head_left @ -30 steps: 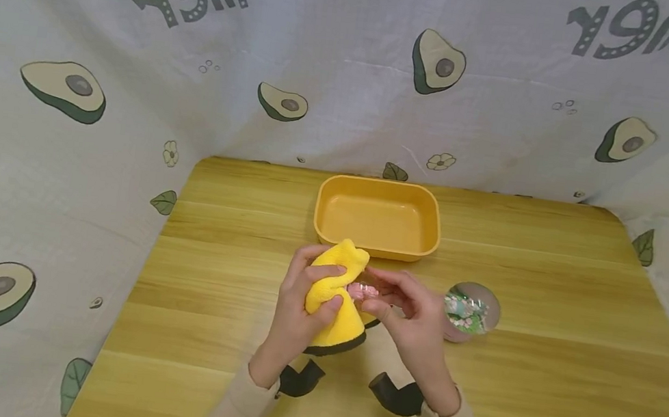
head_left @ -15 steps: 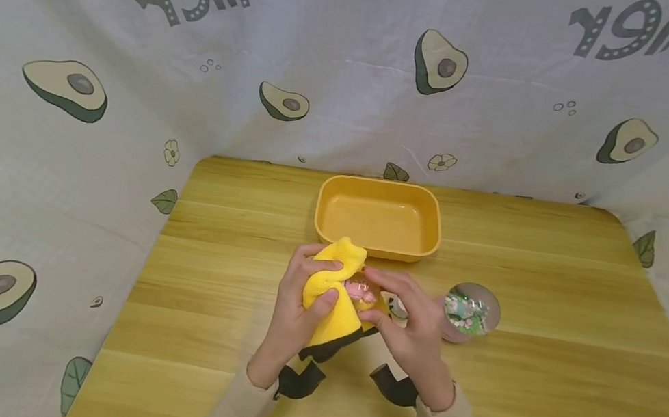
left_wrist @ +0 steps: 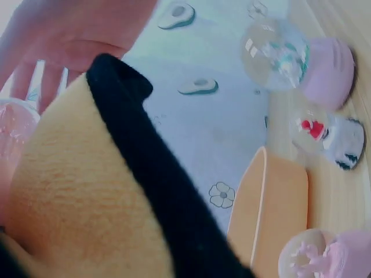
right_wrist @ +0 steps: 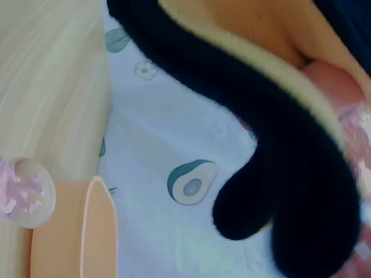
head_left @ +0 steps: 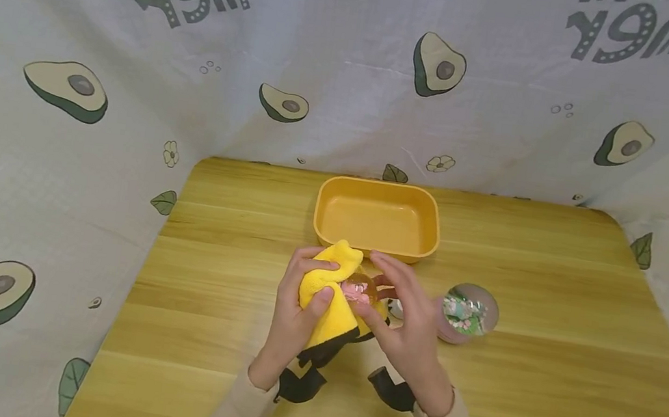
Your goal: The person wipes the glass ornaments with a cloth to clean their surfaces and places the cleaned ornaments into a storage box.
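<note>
My left hand point(head_left: 293, 300) grips a yellow cloth point(head_left: 332, 311) with a black edge, folded around the base side of a snow globe point(head_left: 357, 289). A pink figure shows inside the clear dome, which pokes out of the cloth toward the right. From that side my right hand point(head_left: 411, 317) holds the dome, thumb below and fingers curved along the far side. In the left wrist view the right palm point(left_wrist: 75, 35) appears behind the cloth, the globe cut off at the left edge. The cloth's dark border point(right_wrist: 232, 98) covers much of the right wrist view.
A yellow rectangular bin point(head_left: 429, 247) stands just beyond the hands. A lilac-based snow globe point(head_left: 468, 313) stands to the right. A small globe with a red figure point(left_wrist: 316, 130) and a pink globe point(left_wrist: 330, 258) also stand on the wooden table point(head_left: 574, 332).
More of the pink figure and dome has come out of the cloth. My right fingers have shifted around the dome, the index finger now lifted. The cloth has moved slightly left.
</note>
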`<state>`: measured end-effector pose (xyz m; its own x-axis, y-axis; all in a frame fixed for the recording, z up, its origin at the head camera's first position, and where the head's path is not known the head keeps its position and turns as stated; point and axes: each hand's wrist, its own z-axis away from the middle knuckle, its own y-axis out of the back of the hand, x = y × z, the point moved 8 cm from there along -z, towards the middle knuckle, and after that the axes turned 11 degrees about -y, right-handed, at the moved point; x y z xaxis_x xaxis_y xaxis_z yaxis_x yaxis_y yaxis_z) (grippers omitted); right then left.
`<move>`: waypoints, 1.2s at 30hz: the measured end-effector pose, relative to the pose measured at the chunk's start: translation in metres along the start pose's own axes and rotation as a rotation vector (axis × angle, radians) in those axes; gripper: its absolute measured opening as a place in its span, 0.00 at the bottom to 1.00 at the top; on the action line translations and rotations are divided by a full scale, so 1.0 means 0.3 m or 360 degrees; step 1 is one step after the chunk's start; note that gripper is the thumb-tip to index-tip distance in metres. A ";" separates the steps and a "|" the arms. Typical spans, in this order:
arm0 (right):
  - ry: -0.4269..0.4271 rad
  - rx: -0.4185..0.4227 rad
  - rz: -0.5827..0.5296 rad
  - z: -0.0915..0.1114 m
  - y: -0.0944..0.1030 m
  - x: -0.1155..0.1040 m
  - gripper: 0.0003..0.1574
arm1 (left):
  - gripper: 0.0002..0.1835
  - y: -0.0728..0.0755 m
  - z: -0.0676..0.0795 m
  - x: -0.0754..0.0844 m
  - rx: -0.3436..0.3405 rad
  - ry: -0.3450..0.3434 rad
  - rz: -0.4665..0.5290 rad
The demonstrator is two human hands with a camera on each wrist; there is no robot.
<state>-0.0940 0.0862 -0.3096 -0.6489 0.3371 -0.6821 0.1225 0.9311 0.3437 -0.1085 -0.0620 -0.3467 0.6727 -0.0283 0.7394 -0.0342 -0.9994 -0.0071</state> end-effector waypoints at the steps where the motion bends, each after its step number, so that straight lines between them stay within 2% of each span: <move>1: 0.0057 -0.0020 -0.0012 0.001 -0.001 -0.008 0.32 | 0.18 0.001 0.001 -0.005 0.0005 0.0046 0.0036; 5: 0.0277 -0.0102 -0.0116 0.006 -0.007 -0.032 0.24 | 0.18 0.007 0.003 -0.014 0.0003 0.0153 0.0118; 8: 0.0319 -0.0083 -0.0185 0.009 -0.004 -0.030 0.23 | 0.18 0.006 -0.004 -0.004 -0.0037 0.0120 0.0081; 11: 0.0221 0.0002 -0.0214 0.012 0.007 -0.013 0.27 | 0.18 -0.001 -0.015 0.013 -0.0097 0.0028 -0.0013; 16: -0.0110 0.0072 -0.0206 0.019 0.009 0.032 0.33 | 0.18 -0.016 -0.021 0.034 -0.0174 -0.0142 -0.0144; 18: -0.0197 0.0072 -0.0203 0.021 0.007 0.043 0.33 | 0.18 -0.017 -0.020 0.035 -0.0172 -0.0164 -0.0147; 21: -0.0212 0.0054 -0.0134 0.018 0.002 0.042 0.33 | 0.19 -0.011 -0.019 0.027 -0.0131 -0.0125 -0.0139; 23: -0.0161 0.0018 -0.0111 0.013 -0.003 0.035 0.35 | 0.19 -0.007 -0.019 0.018 -0.0092 -0.0066 -0.0106; 26: -0.0015 -0.0054 -0.0157 0.004 -0.006 0.018 0.36 | 0.18 -0.001 -0.014 0.002 -0.0043 0.0047 -0.0017; 30: 0.0190 -0.0169 -0.0261 0.002 -0.007 -0.009 0.27 | 0.16 0.003 -0.004 -0.010 0.0002 0.0157 0.0087; 33: 0.0266 -0.0180 -0.0287 0.005 -0.005 -0.018 0.21 | 0.16 0.001 -0.003 -0.007 -0.0008 0.0163 0.0081; 36: 0.0268 -0.0107 -0.0305 0.010 0.001 -0.016 0.24 | 0.17 0.000 -0.009 0.008 -0.0045 0.0090 0.0002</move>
<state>-0.0887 0.0853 -0.3082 -0.7720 0.1221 -0.6237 -0.0612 0.9625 0.2643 -0.1089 -0.0621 -0.3431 0.6300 -0.0274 0.7761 -0.0564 -0.9984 0.0105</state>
